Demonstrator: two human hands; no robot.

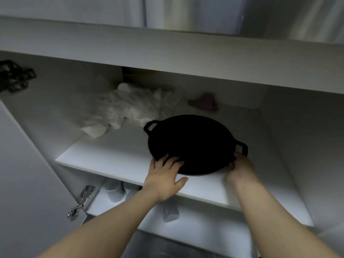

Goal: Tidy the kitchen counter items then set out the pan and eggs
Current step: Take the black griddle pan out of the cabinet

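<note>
Left hand (pixel 164 174) grip apart, fingers flat on pan (pixel 193 144) rim; right hand (pixel 242 169) apparently clamps rim (dim shelf (pixel 111 155)).

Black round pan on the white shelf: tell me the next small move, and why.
Probably slide the black round pan forward off the white shelf. The right hand grips its rim beside the loop handle, the left hand rests flat on its near edge, and it sits near the shelf's front.

Pan (pixel 193 144) on shelf (pixel 111 155), bags (pixel 128 108) behind.
</note>
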